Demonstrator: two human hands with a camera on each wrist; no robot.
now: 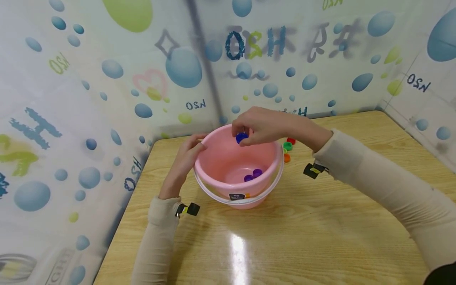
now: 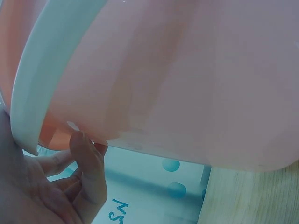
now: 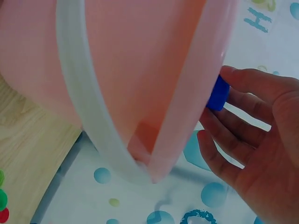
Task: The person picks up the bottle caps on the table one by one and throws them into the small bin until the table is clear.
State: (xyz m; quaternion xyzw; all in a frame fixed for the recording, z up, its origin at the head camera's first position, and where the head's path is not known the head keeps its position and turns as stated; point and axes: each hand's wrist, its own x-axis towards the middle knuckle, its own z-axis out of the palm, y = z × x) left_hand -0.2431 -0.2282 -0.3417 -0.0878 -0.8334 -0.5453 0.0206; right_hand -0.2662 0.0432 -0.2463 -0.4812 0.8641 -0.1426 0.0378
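A pink bucket (image 1: 217,176) with a white handle (image 1: 217,198) stands on the wooden table. My left hand (image 1: 187,156) holds its rim at the left side, thumb and fingers on the edge. Over the bucket's mouth my right hand (image 1: 261,124) pinches a blue bottle cap (image 1: 242,137) between thumb and fingers. The same blue cap (image 3: 218,93) shows in the right wrist view, partly hidden behind the rim. Two purple caps (image 1: 253,175) lie on the bucket's floor. In the left wrist view the bucket wall (image 2: 187,84) fills most of the picture.
Several coloured caps, among them a green cap (image 1: 287,146), a red cap (image 1: 291,140) and an orange cap (image 1: 286,158), lie on the table right of the bucket. A patterned wall covering (image 1: 221,71) rises behind the wooden table (image 1: 320,221).
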